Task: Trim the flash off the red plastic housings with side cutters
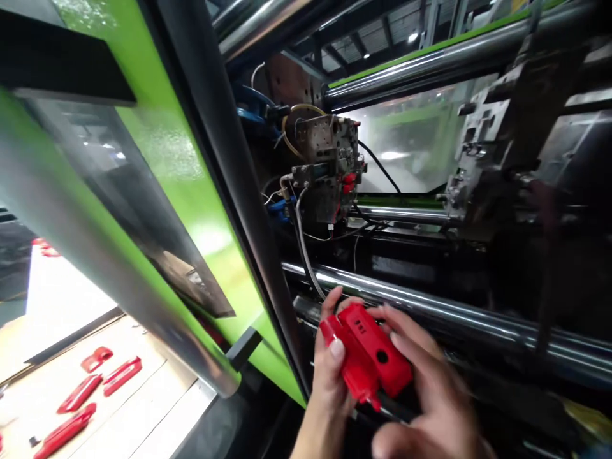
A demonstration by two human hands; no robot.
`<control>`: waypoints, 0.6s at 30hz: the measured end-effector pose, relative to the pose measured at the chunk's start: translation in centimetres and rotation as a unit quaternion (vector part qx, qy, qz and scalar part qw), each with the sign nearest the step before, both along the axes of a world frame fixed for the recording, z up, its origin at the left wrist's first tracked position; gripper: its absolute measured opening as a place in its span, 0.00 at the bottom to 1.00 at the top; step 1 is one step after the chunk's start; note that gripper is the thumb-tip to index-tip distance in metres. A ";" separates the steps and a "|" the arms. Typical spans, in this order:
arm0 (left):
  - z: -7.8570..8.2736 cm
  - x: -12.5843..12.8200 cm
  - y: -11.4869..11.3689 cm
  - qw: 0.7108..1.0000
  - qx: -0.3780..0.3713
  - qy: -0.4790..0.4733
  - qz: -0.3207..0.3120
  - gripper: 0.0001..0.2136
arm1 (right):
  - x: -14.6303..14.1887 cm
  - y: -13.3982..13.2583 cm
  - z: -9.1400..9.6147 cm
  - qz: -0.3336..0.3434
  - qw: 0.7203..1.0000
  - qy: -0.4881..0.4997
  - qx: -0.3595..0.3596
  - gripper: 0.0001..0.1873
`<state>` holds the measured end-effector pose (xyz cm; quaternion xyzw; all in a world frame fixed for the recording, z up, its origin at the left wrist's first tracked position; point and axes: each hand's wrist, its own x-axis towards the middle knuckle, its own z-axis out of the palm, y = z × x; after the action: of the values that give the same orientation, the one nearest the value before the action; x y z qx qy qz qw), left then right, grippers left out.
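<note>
In front of me, low in the view, two red molded plastic housing pieces [377, 350] lie side by side between my hands. One has small slots and a round dark hole. My left hand [329, 376] grips the nearer-left piece, with its thumb on top. Around the far and right side of the other piece curl the fingers of my right hand [435, 389]. A dark rod-like thing [396, 408] runs from the pieces' lower end toward my right palm; its kind is unclear. Beyond them, more red plastic [349, 183] shows in the metal mold [329, 143] of the machine.
Polished steel bars [430, 312] cross the machine behind my hands. A green machine frame [191, 166] with a dark edge stands at left. Several red plastic parts [79, 392] lie on a cardboard-covered table [143, 408] at lower left. Hoses [302, 239] hang below the mold.
</note>
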<state>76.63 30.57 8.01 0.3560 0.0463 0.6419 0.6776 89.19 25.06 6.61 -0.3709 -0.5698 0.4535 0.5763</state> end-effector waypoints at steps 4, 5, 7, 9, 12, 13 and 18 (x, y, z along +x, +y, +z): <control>0.0 0.0 -0.4 0.958 0.124 0.130 0.225 0.30 | -2.1 -0.1 -2.7 -0.049 0.998 0.041 0.013 0.56; -0.1 -0.2 -0.5 0.932 0.164 0.165 0.278 0.32 | -2.0 0.1 -2.5 -0.023 0.997 0.072 -0.018 0.53; -0.5 -0.8 -0.5 0.865 0.268 0.221 0.362 0.40 | -1.3 0.5 -1.6 0.042 0.989 0.118 -0.082 0.48; -0.9 -1.7 -0.5 0.798 0.377 0.278 0.379 0.44 | -0.5 0.9 -0.5 0.110 0.976 0.138 -0.130 0.46; -1.2 -3.0 -0.8 0.793 0.374 0.393 0.276 0.31 | -0.5 1.8 0.2 0.184 0.963 0.125 -0.149 0.45; -1.2 -3.3 -1.0 0.809 0.331 0.429 0.227 0.26 | -0.7 2.1 0.2 0.188 0.964 0.119 -0.144 0.46; 0.1 -5.5 -3.2 0.809 0.225 0.480 0.255 0.27 | 0.8 6.1 0.8 0.075 0.980 0.168 -0.071 0.44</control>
<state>71.09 27.38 8.16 0.7367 0.3084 0.5315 0.2823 89.98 31.19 7.46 -0.2862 -0.4571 0.5905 0.6004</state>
